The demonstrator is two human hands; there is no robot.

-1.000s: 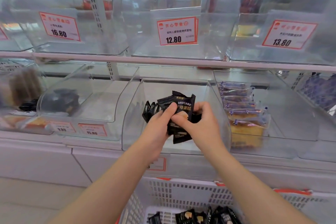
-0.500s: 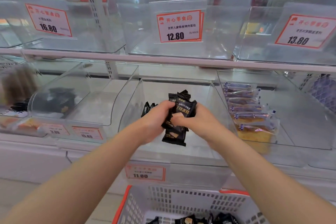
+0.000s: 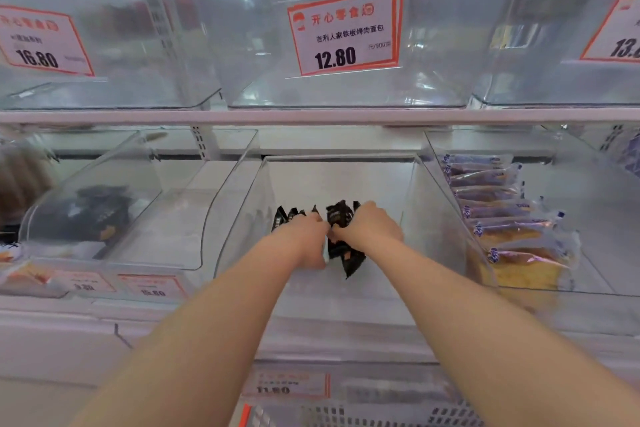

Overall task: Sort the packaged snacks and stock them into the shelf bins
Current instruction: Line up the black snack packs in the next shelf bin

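Nearest the camera, the rim of a white basket [image 3: 346, 416] showed just under the forearms, well below the fingers. Above it a blurred price label [image 3: 291, 385] sat on the shelf edge.

Both hands reached into the clear middle bin [image 3: 239, 215] on the lower shelf. The left hand [image 3: 308, 236] and the right hand [image 3: 370, 229] met over a bunch of black snack packets [image 3: 346, 253]; the fingers of both were curled around it, grasping the bunch from either side, though the fingertips themselves were hidden. The bunch hung inside the bin, seemingly just above its floor. More black packets [image 3: 287, 215] stood just left of the left hand, against the bin's left wall.

The risk, as I judge it: the wrappers looked slick and loosely stacked, so letting go unevenly could fan them out, tip them flat or knock the standing row over. A packet dangling low from the bunch could slip first.

The packets were small, glossy and black with crimped ends and pale print too blurred to read.

To the right of the fingers, the next bin held a row of bread packs [image 3: 498, 218]. Far left, a bin held dark packets [image 3: 93, 215]. Beyond and above, clear upper bins carried a price card [image 3: 346, 31] reading 12.80
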